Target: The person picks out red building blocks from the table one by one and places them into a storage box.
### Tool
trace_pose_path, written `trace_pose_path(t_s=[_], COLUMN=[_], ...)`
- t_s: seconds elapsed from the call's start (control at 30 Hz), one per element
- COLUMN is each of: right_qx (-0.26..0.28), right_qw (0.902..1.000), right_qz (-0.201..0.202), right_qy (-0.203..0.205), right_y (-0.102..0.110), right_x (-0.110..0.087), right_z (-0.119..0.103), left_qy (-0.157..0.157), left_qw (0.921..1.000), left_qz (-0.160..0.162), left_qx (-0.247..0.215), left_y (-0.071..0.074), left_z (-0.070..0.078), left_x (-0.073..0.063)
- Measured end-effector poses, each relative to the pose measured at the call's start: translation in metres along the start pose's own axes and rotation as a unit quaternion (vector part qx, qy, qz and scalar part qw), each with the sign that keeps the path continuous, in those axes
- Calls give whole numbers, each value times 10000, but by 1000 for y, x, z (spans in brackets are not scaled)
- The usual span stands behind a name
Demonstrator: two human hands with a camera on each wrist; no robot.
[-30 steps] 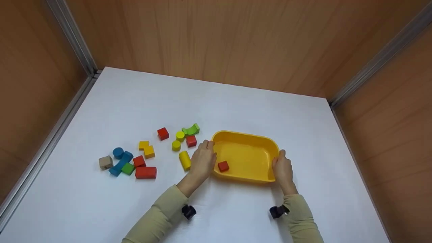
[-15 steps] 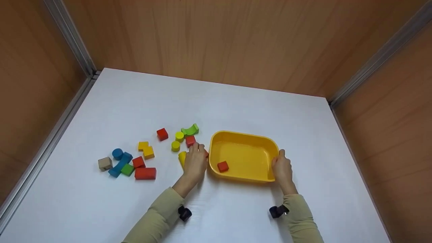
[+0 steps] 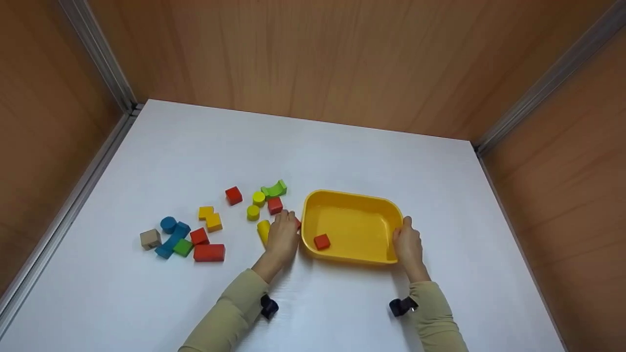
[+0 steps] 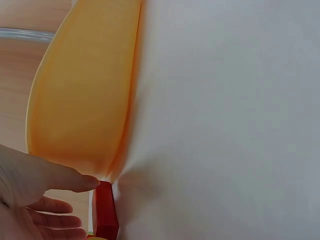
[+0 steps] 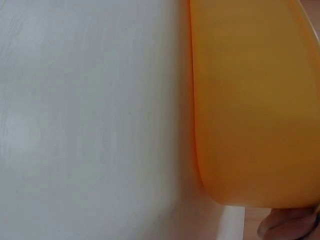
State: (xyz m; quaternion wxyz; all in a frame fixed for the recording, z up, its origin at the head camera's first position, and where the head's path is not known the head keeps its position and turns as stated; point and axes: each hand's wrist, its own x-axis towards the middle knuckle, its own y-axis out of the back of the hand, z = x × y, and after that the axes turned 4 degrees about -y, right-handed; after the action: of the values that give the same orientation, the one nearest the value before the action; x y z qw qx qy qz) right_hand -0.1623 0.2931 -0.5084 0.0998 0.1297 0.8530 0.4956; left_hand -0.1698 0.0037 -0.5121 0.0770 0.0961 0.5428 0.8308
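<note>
Yel. tray (image 3: 364, 225) on white surface (image 3: 342, 308), red cube (image 3: 322, 241) inside; I see R grip (image 3: 409, 244) holding tray's right end; L grip (image 3: 283, 238) loose, fingers straight, thumb at red block (image 4: 105, 212) just outside tray's left end; other blocks (image 3: 213, 222) farther left.

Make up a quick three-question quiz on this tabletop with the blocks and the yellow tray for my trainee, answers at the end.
1. True or false: the pale cube lies outside the yellow tray.
2. Which end of the tray does the right grip hold? A) left B) right
3. Fill in: the block visible inside the tray is coloured ____.

Key: 1 true; 2 B; 3 red.
</note>
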Motion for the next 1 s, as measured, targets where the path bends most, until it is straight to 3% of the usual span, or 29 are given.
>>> trace_pose_path(t_s=[0.17, 0.7, 1.0], right_qx=[19, 41, 17], right_qw=[10000, 10000, 9998], right_qz=[-22, -11, 99], right_qy=[-29, -31, 172], right_y=[-1, 0, 0], right_x=[-1, -1, -1], right_z=[0, 0, 0], left_qy=[58, 46, -5], left_qw=[9997, 9980, 9985], left_qz=[-213, -303, 33], left_qx=[140, 547, 548], left_y=[-2, -7, -6], left_z=[1, 1, 2], left_x=[2, 7, 7])
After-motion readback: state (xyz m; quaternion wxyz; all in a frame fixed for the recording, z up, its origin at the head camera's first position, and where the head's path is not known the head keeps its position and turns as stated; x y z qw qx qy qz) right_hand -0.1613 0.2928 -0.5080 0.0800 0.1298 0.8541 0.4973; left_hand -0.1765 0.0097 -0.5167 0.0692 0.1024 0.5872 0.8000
